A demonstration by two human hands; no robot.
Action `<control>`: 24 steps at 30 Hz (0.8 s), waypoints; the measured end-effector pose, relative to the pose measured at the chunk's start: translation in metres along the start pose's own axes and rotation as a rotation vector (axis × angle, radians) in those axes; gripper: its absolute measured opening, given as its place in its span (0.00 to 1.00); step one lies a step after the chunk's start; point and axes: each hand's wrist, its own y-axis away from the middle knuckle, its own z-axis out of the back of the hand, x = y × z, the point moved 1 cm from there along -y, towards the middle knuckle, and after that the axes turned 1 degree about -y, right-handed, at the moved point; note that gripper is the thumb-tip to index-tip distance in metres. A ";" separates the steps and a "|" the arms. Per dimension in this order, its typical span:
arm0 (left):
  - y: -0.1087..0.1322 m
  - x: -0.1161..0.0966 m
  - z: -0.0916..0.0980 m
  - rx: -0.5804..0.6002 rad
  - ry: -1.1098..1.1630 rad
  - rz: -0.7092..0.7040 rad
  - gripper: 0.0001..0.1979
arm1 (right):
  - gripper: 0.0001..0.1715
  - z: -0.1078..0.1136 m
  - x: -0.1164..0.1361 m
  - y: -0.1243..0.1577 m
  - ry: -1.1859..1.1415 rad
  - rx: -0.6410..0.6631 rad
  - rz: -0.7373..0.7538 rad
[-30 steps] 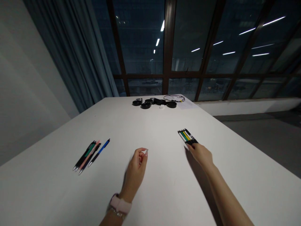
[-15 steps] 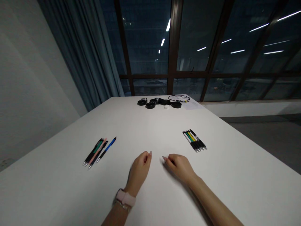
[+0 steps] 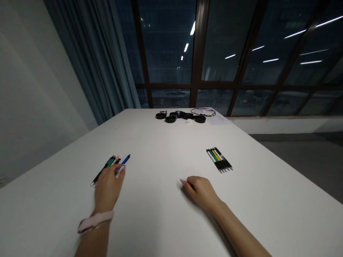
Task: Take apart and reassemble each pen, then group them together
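"Since the earlier frame, my left hand (image 3: 108, 189) has swung away from my right hand (image 3: 202, 192), out to the loose pens (image 3: 102, 172)."

"And your right hand?"

"It stays nearly where it was, loosely clenched, thumb and forefinger tips close together, nothing showing between them."

"What are the left fingers doing?"

"They curl over the loose pens, index and thumb a little apart, right by the blue pen (image 3: 126, 159). Whether they touch or grasp it, I cannot tell; my hand hides its lower part."

"Which others lie there?"

"Just past my left knuckles poke the upper ends of a green pen (image 3: 110, 163) and a pink pen (image 3: 116, 159). Silvery tips show on the outer side of that hand."

"And on the other side?"

"Ahead of my right fingers and further right, a row of pens (image 3: 215, 156) lies side by side, white, green, yellow and black, dark grips toward me. Well beyond all my fingertips, black round objects (image 3: 170, 119) and a coiled cable (image 3: 207, 115) sit on the white table (image 3: 160, 153)."
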 end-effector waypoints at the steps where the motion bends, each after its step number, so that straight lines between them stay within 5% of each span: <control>1: -0.001 0.004 0.000 0.018 -0.033 0.042 0.18 | 0.23 0.001 0.000 0.000 0.003 -0.006 -0.004; 16: 0.002 0.010 -0.003 0.087 -0.251 0.104 0.23 | 0.24 0.009 -0.004 0.001 -0.002 -0.039 -0.029; 24: 0.003 0.008 -0.009 0.107 -0.107 0.064 0.16 | 0.24 0.006 -0.005 0.000 0.004 -0.044 -0.018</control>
